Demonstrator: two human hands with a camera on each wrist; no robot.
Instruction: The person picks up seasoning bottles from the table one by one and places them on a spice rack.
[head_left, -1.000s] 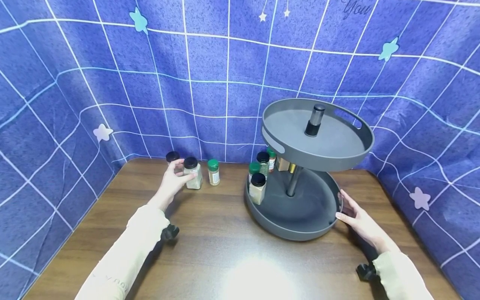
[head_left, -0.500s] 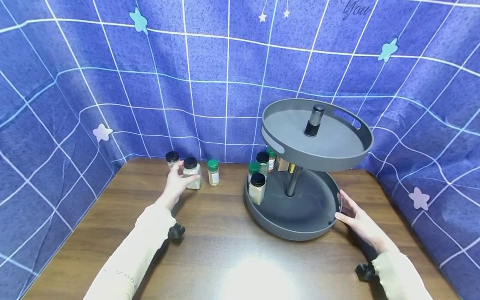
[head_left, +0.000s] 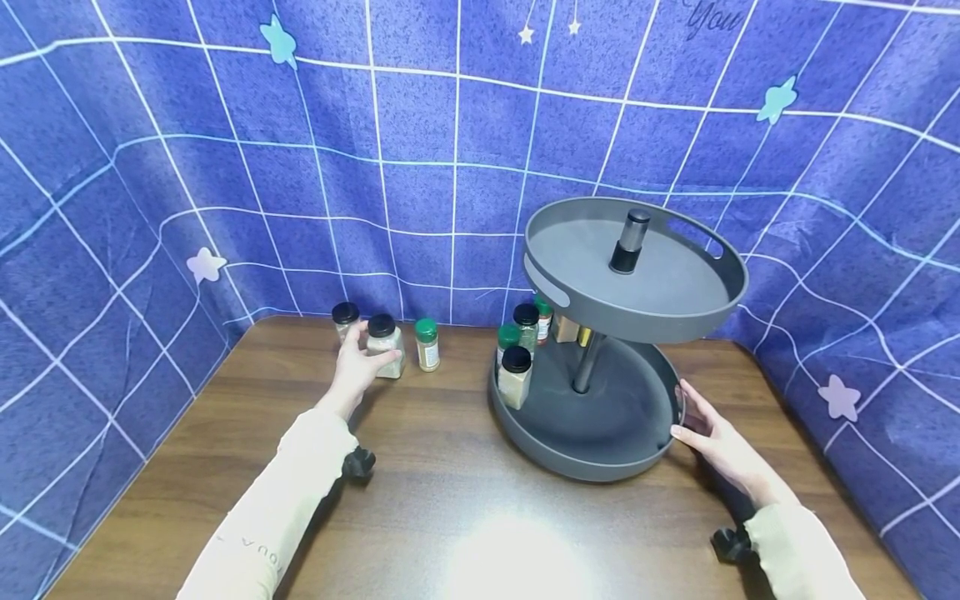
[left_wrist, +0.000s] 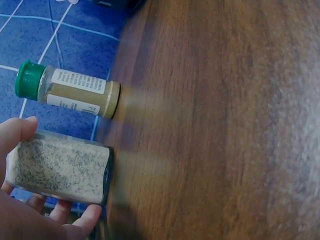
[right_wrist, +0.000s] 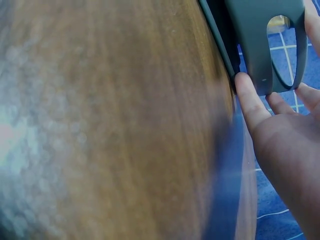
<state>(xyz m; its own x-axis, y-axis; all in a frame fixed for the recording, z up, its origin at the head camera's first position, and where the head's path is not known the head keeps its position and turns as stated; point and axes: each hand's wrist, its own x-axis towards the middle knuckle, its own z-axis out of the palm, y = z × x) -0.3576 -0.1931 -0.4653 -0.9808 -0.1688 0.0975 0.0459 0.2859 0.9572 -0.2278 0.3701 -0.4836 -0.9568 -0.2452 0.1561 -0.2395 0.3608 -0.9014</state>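
In the head view, the left hand (head_left: 354, 367) holds a squarish spice jar (head_left: 386, 350) with a black lid between thumb and fingers. The left wrist view shows its speckled pale contents; the jar stands on the table, or very close to it. Just right of it is a green-capped spice jar (head_left: 427, 346); behind the fingers stands another black-lidded jar (head_left: 345, 315). At the right, the right hand (head_left: 717, 437) grips the lower tier's rim of a grey two-tier turntable (head_left: 592, 471). The right wrist view shows fingertips around its handle cutout (right_wrist: 278, 25).
Along the lower tier's left side stand several spice jars, including a black-lidded one (head_left: 514, 379) and a green-capped one (head_left: 507, 337). The upper tier (head_left: 577, 250) overhangs the back ones. A blue curtain (head_left: 450, 192) encloses the wooden table (head_left: 420, 500) at back and sides.
The left wrist and forearm have shifted slightly right, and the hand has settled around the black-lidded jar, exposing more of the jar behind it. The right hand and turntable have stayed put.
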